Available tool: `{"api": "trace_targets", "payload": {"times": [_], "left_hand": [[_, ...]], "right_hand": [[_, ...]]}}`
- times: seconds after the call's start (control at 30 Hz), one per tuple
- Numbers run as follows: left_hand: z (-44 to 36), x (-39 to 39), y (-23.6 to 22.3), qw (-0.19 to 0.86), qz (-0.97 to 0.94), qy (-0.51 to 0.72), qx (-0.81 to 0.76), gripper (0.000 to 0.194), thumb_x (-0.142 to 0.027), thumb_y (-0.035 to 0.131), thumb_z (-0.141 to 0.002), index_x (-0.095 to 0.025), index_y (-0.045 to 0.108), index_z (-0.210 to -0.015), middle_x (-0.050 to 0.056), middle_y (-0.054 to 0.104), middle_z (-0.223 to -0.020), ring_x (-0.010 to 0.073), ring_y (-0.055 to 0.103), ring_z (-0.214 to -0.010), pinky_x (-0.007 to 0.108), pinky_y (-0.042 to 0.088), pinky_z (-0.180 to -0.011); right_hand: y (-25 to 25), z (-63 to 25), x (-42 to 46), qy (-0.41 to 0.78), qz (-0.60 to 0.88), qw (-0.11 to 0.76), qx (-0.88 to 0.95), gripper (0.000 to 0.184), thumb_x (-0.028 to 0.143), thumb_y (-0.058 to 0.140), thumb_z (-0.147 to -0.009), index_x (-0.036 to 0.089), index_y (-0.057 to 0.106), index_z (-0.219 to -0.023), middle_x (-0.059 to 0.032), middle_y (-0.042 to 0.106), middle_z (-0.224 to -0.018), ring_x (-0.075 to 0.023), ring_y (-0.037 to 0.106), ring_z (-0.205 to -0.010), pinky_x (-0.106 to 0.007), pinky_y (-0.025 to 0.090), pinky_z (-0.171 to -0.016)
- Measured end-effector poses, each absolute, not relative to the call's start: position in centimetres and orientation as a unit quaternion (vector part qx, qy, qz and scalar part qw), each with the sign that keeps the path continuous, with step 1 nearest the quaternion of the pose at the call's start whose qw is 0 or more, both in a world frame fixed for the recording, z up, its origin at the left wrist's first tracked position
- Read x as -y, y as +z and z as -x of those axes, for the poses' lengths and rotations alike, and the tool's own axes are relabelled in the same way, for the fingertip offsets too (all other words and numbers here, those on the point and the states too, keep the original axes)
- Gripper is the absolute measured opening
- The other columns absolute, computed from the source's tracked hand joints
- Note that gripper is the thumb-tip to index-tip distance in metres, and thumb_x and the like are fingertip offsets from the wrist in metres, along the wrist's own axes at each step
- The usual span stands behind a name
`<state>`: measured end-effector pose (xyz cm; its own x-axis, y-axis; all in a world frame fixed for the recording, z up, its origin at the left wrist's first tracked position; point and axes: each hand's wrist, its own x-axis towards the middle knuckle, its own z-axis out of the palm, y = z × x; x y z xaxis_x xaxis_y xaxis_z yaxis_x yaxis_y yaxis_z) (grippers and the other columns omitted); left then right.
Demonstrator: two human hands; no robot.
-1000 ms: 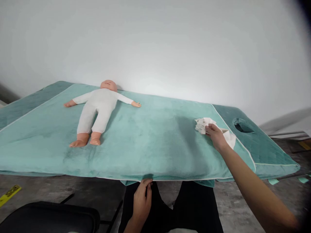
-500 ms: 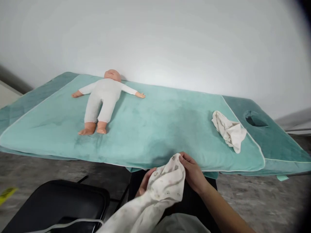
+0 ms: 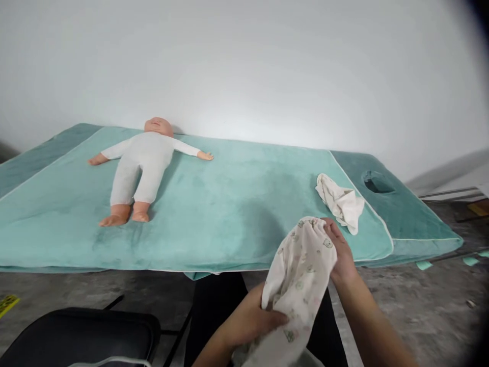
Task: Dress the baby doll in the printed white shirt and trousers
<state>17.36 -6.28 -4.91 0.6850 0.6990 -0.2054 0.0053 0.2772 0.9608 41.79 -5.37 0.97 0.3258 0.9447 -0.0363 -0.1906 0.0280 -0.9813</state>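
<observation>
Pinching patterned cloth [image 3: 303, 270] with left hand [image 3: 255, 315], gripping gathered far end in right hand [image 3: 341, 255], partly hiding fingertips; apparently straightening folds, probably calling for steady grip next.

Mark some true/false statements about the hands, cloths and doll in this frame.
1. The right hand holds the patterned cloth. True.
2. Nothing else holds the patterned cloth. False: the left hand grips it too.
3. The doll lies on the teal cover. True.
4. The doll is face down. False: it lies face up, arms spread.
5. A crumpled white cloth lies on the teal cover, to the right of the doll in the picture. True.
</observation>
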Motion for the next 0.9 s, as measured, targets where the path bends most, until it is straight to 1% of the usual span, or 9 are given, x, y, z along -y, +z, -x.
{"api": "trace_targets", "payload": {"times": [0.13, 0.2, 0.3, 0.37, 0.53, 0.63, 0.73, 0.8, 0.9], "left_hand": [[-20.5, 3.9, -2.1, 0.675, -0.530, 0.359, -0.367, 0.054, -0.037, 0.065, -0.087, -0.021, 0.057, -0.138, 0.010, 0.065, -0.134, 0.0313, 0.059, -0.127, 0.048, 0.046, -0.110], [-21.3, 3.1, -1.5, 0.681, -0.529, 0.367, -0.349, 0.052, -0.039, 0.060, -0.092, -0.021, 0.055, -0.140, 0.011, 0.063, -0.137, 0.0292, 0.058, -0.128, 0.044, 0.046, -0.110], [-21.5, 3.3, -2.3, 0.709, -0.541, 0.340, -0.299, 0.053, -0.040, 0.061, -0.092, -0.022, 0.054, -0.142, 0.010, 0.059, -0.143, 0.0282, 0.056, -0.130, 0.041, 0.046, -0.110], [-21.5, 4.3, -4.3, 0.700, -0.545, 0.341, -0.312, 0.052, -0.040, 0.061, -0.093, -0.025, 0.055, -0.142, 0.008, 0.056, -0.145, 0.0269, 0.055, -0.130, 0.040, 0.045, -0.110], [-22.2, 7.9, -11.1, 0.691, -0.517, 0.305, -0.402, 0.040, -0.037, 0.058, -0.092, -0.024, 0.064, -0.129, 0.009, 0.067, -0.126, 0.0228, 0.064, -0.111, 0.040, 0.050, -0.102], [-22.5, 9.7, -14.1, 0.698, -0.505, 0.241, -0.447, 0.036, -0.034, 0.060, -0.086, -0.022, 0.068, -0.118, 0.009, 0.069, -0.115, 0.0222, 0.065, -0.102, 0.040, 0.051, -0.097], [-22.3, 10.2, -16.1, 0.697, -0.499, 0.211, -0.470, 0.033, -0.035, 0.062, -0.082, -0.021, 0.069, -0.110, 0.007, 0.069, -0.107, 0.0210, 0.064, -0.092, 0.039, 0.052, -0.092], [-22.0, 10.0, -17.2, 0.690, -0.501, 0.212, -0.478, 0.028, -0.035, 0.061, -0.081, -0.022, 0.069, -0.105, 0.006, 0.069, -0.103, 0.0210, 0.064, -0.088, 0.038, 0.052, -0.088], [-21.7, 9.4, -18.4, 0.677, -0.499, 0.219, -0.496, 0.022, -0.032, 0.059, -0.082, -0.021, 0.067, -0.100, 0.006, 0.070, -0.099, 0.0227, 0.064, -0.085, 0.038, 0.052, -0.082]], "right_hand": [[1.4, -39.4, 7.5, 0.536, 0.506, 0.450, 0.505, 0.086, 0.054, 0.088, -0.062, 0.031, 0.051, -0.135, -0.0076, 0.060, -0.132, -0.0306, 0.059, -0.118, -0.045, 0.048, -0.101], [0.4, -38.4, 8.1, 0.518, 0.532, 0.427, 0.515, 0.097, 0.048, 0.088, -0.065, 0.030, 0.039, -0.147, -0.0099, 0.053, -0.143, -0.0310, 0.054, -0.128, -0.047, 0.044, -0.107], [-1.5, -39.3, 8.0, 0.437, 0.602, 0.438, 0.506, 0.071, 0.040, 0.076, -0.081, 0.029, 0.044, -0.143, -0.0088, 0.059, -0.136, -0.0281, 0.057, -0.123, -0.046, 0.045, -0.106], [-2.1, -41.7, 7.3, 0.373, 0.638, 0.436, 0.513, 0.059, 0.038, 0.071, -0.084, 0.028, 0.051, -0.138, -0.0078, 0.063, -0.129, -0.0286, 0.060, -0.120, -0.047, 0.046, -0.105], [-0.3, -49.5, 2.5, 0.103, 0.712, 0.440, 0.538, 0.067, 0.047, 0.071, -0.081, 0.027, 0.049, -0.140, -0.0089, 0.063, -0.130, -0.0328, 0.058, -0.121, -0.049, 0.047, -0.103], [0.0, -53.2, -1.3, 0.047, 0.740, 0.277, 0.611, 0.058, 0.046, 0.067, -0.083, 0.028, 0.053, -0.137, -0.0106, 0.058, -0.138, -0.0335, 0.057, -0.123, -0.048, 0.047, -0.101], [-1.0, -56.8, -3.8, 0.041, 0.774, 0.121, 0.620, 0.061, 0.048, 0.071, -0.079, 0.027, 0.055, -0.134, -0.0130, 0.054, -0.143, -0.0358, 0.056, -0.124, -0.048, 0.048, -0.098], [-1.4, -59.5, -4.2, 0.007, 0.799, 0.122, 0.589, 0.067, 0.053, 0.072, -0.077, 0.025, 0.054, -0.135, -0.0151, 0.052, -0.144, -0.0366, 0.054, -0.125, -0.049, 0.047, -0.099], [-1.3, -63.5, -3.7, 0.000, 0.793, 0.205, 0.573, 0.066, 0.059, 0.066, -0.082, 0.022, 0.054, -0.136, -0.0160, 0.057, -0.137, -0.0338, 0.056, -0.122, -0.047, 0.049, -0.097]]}}
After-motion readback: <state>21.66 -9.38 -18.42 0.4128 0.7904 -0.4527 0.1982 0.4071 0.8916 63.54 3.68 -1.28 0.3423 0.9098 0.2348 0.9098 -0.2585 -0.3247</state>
